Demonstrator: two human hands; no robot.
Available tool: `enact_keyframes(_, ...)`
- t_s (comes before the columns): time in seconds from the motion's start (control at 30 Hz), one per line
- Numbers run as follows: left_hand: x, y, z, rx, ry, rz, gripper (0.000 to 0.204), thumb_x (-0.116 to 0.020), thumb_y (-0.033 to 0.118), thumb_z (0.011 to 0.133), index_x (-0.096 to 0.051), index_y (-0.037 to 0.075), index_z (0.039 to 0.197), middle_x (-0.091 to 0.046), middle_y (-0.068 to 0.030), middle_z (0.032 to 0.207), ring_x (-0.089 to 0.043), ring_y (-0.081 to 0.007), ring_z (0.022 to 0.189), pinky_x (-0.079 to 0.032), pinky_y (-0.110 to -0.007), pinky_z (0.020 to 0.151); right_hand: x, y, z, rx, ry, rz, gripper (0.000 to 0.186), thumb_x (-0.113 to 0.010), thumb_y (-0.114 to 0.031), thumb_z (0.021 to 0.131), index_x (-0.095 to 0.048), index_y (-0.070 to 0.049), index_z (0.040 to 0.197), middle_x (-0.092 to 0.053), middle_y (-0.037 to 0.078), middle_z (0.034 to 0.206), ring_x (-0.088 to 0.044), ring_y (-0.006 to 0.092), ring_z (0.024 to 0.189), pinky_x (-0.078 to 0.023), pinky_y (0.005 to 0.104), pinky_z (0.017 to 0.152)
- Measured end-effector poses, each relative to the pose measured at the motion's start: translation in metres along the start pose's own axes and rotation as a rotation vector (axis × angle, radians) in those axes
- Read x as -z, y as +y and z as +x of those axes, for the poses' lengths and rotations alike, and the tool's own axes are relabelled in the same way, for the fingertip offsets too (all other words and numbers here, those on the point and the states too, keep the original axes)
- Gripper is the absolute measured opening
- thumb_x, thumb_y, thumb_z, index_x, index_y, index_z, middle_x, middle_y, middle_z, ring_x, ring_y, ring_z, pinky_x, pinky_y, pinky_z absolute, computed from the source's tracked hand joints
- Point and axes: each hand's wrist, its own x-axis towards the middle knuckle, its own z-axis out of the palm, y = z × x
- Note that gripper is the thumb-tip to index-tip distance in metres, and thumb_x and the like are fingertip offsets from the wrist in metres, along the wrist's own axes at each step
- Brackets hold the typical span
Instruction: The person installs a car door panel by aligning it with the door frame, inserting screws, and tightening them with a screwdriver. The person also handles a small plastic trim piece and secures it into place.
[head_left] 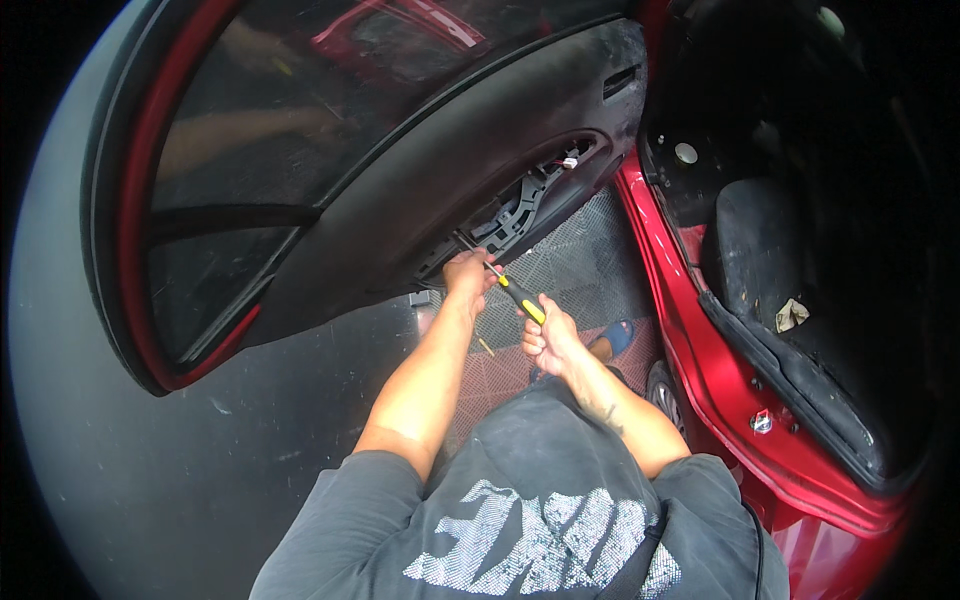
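Note:
A screwdriver (520, 299) with a black and yellow handle points up and left toward the inner panel of a car door (385, 205). My right hand (553, 342) is closed at the butt end of its handle. Around the metal shaft, close to the panel's lower edge, the fingers of my left hand (468, 275) are pinched; they hide the screwdriver's tip. Just beyond them, an opening in the dark panel shows a grey plastic bracket (515, 215). A white connector (570, 162) sits at that opening's far end.
To the right is the red door frame (690, 330) with a dark seat (755, 245) inside, a crumpled scrap (791, 315) on it. The door's window (260, 110) rises at the upper left. Below lies grey and red grid flooring (575, 250), with a blue sandal (620, 338) on my foot.

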Motion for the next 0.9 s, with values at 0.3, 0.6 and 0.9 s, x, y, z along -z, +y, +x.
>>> enact_keyframes(0.3, 0.007, 0.000, 0.003, -0.011, 0.017, 0.064, 0.011, -0.060, 0.004, 0.096, -0.063, 0.001, 0.106, -0.072, -0.0112, 0.095, -0.072, -0.0195, 0.072, -0.057, -0.026, 0.055, 0.000, 0.006, 0.002, 0.544, 0.099, -0.819, 0.036, -0.058, -0.035, 0.102, -0.054, -0.005, 0.121, -0.064, 0.012, 0.084, -0.064, 0.0278, 0.071, -0.052, 0.0405, 0.064)
enact_keyframes(0.6, 0.008, 0.004, 0.005, -0.016, 0.030, 0.129, 0.016, -0.065, 0.010, 0.096, -0.065, 0.000, 0.109, -0.073, -0.0118, 0.098, -0.073, -0.0209, 0.078, -0.056, -0.026, 0.057, -0.021, -0.010, -0.024, 0.884, 0.247, -1.573, 0.045, -0.058, -0.027, 0.100, -0.047, -0.013, 0.142, -0.062, 0.021, 0.098, -0.069, 0.0401, 0.079, -0.057, 0.0506, 0.068)
enact_keyframes(0.9, 0.128, 0.156, -0.238, -1.845, 0.536, 0.772, 0.019, -0.060, 0.015, 0.097, -0.072, 0.002, 0.089, -0.072, -0.0109, 0.089, -0.067, -0.0281, 0.089, -0.053, -0.036, 0.083, -0.026, -0.020, -0.013, 0.840, 0.272, -1.676, 0.043, -0.059, -0.023, 0.099, -0.053, -0.018, 0.141, -0.064, 0.019, 0.097, -0.069, 0.0400, 0.074, -0.057, 0.0501, 0.065)
